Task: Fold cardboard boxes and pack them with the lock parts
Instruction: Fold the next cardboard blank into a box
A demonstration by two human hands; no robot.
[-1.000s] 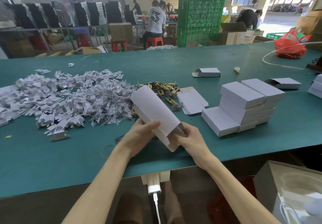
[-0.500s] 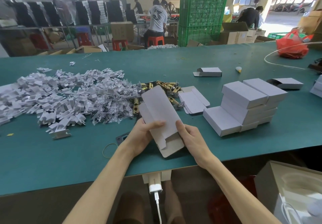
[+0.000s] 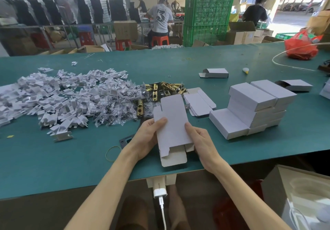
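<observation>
Since 1.0 s ago the box blank [image 3: 172, 120] sits lower and flatter, rotated from a leftward tilt to nearly in line with the forearms, near end now over the table [image 3: 53, 167] edge. Left hand [image 3: 147, 137] pinches the blank's left edge, thumb on top, fingers hidden beneath. Right hand [image 3: 200, 140] pinches the right edge the same way. Both are closed on the blank; neither is free.

State of blank: sleeve unformed and lying flat, near-end tuck flap [image 3: 174, 159] and side tabs hanging open toward the person. No end closed yet.

Lock parts: brass latches [image 3: 157, 91] lie just beyond the blank's far end; bagged screws [image 3: 114, 108] and white inserts [image 3: 53, 95] spread to the left. Flat blanks [image 3: 199, 102] lie to the right, finished boxes [image 3: 253, 104] stacked beyond them.

Risks, judged:
1. Squeezing the edges unevenly could crease a panel off its score line, leaving a skewed sleeve.
2. Open tuck flap could catch on the table edge and bend backward.
3. Side tabs folded after the tuck flap would block closure.
4. Far end could nudge the latches as the sleeve opens.
</observation>
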